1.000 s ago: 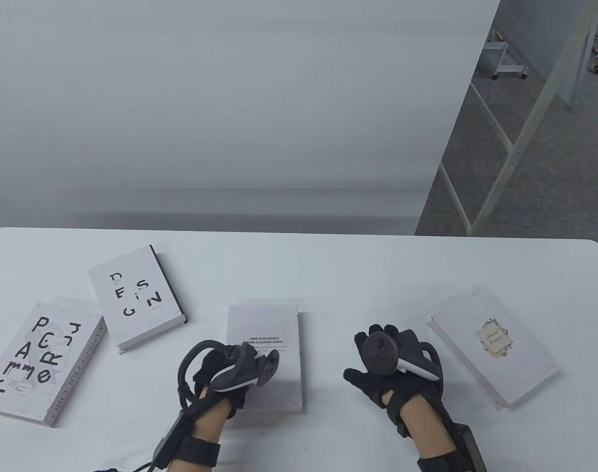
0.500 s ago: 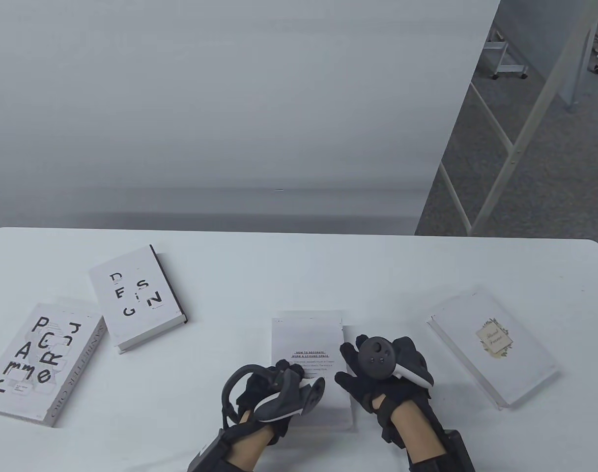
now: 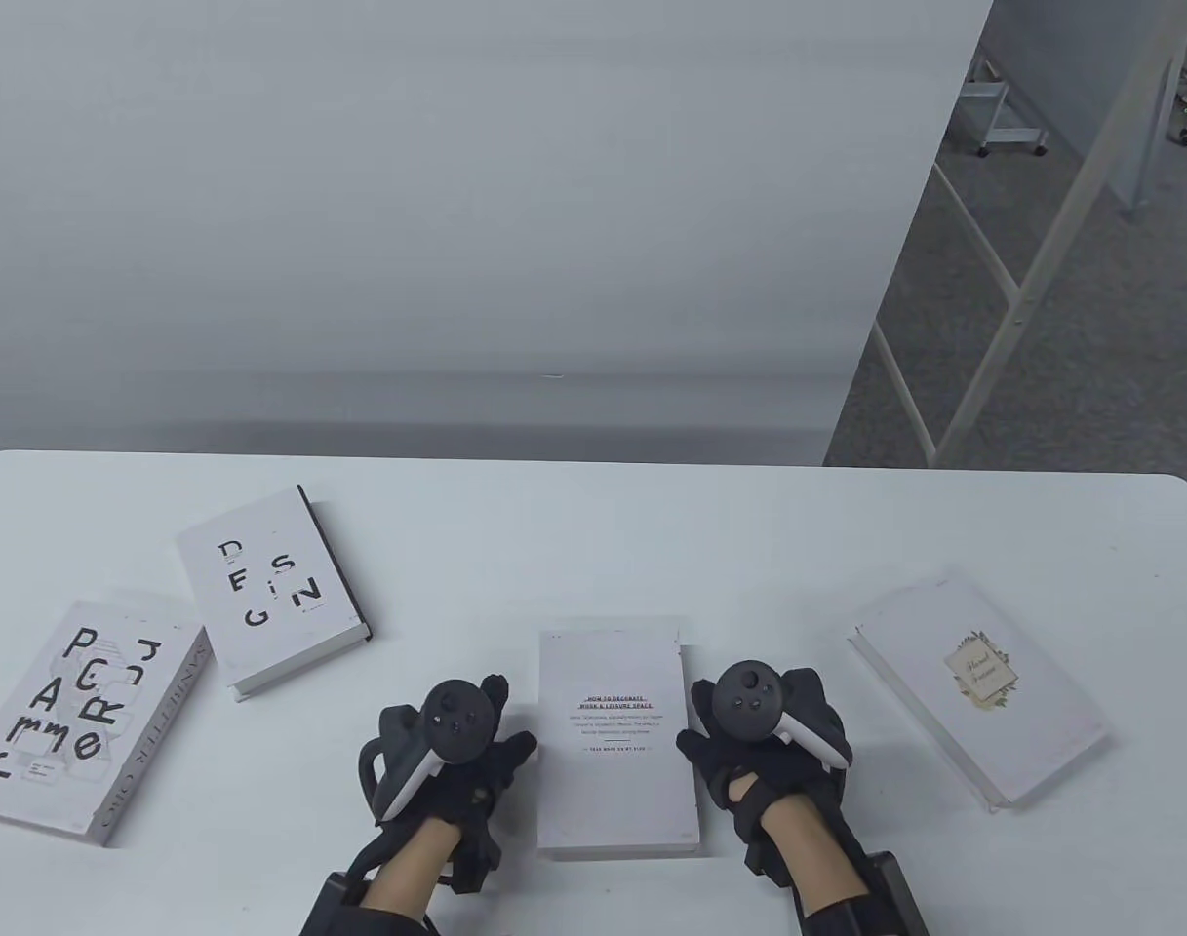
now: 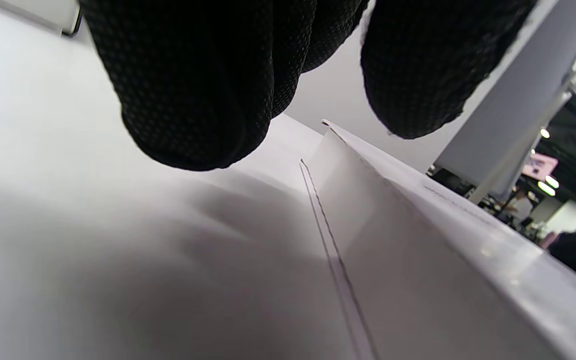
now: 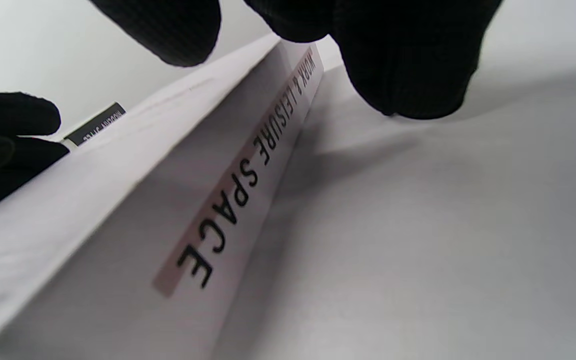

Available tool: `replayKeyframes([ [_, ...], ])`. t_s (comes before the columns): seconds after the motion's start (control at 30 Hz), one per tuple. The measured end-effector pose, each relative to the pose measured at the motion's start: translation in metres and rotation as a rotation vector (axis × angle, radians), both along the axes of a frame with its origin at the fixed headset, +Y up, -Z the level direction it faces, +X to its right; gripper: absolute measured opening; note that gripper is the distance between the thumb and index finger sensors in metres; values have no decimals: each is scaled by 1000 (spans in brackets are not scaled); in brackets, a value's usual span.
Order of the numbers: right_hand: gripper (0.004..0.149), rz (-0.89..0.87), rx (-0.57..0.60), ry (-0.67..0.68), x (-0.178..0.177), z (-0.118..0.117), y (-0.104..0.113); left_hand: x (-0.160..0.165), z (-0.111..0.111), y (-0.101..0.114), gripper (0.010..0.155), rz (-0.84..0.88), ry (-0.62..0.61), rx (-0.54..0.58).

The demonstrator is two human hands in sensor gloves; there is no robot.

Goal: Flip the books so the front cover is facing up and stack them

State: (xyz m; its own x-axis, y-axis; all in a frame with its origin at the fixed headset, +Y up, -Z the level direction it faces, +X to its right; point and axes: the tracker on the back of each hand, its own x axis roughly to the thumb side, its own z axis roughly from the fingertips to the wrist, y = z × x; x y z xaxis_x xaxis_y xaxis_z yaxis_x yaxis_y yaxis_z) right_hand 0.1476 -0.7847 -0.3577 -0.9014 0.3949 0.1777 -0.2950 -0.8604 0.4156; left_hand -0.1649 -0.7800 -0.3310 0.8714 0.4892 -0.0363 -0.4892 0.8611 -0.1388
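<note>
Fingers (image 4: 193, 100) of the left hand (image 3: 456, 751) hang just above the worktop (image 3: 593, 526) beside the middle book's (image 3: 617, 746) page edge, at that book's nine o'clock; they are uncurled and hold nothing, with a sliver of space between them and the book in the left wrist view. Across the book, at its three o'clock, the right hand (image 3: 764, 731) flanks the spine. In the right wrist view its fingers (image 5: 408, 65) hover by the spine lettering "WORK & LEISURE SPACE", the thumb over the top cover's edge; whether any fingertip truly touches the book I cannot tell, and no grip shows.

Largest first: one white worktop carries everything. Four books lie flat on it, none stacked. At the far nine o'clock edge is the book with scattered black letters (image 3: 81, 717), its spine turned toward the centre. Toward ten o'clock lies the "DESIGN" book (image 3: 271, 590), slightly rotated. The middle book sits near six o'clock, between the two hands, with small printed lines of text facing up. At three o'clock rests the book with a small floral label (image 3: 978, 682), angled, well apart from the right hand.

Two hands, each with one tracker strapped on its back: the left tracker (image 3: 461, 721) and the right tracker (image 3: 749, 697).
</note>
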Motion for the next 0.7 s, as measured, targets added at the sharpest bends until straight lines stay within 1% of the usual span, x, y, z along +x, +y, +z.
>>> replayKeyframes([
  [0.07, 68, -9, -19, 1, -1, -1, -1, -1, -1, -6, 73, 83, -7, -48],
  [0.13, 68, -32, -34, 0, -3, -2, -3, -1, -1, -12, 72, 144, 29, -99],
  [0.23, 67, -49, -65, 7, -6, -2, -5, 1, -4, -15, 69, 175, 16, -119],
  [0.33, 70, -94, -118, -10, -8, 1, -7, 5, -2, -22, 67, 246, 21, -170],
  [0.43, 70, -100, -125, -13, -8, 2, -7, 11, -2, -25, 66, 288, 4, -213],
  [0.53, 72, -138, -160, -7, -11, 3, -10, 16, -2, -27, 64, 294, 0, -226],
  [0.7, 70, -144, -147, -5, -9, 4, -10, 14, 0, -28, 62, 337, -5, -246],
])
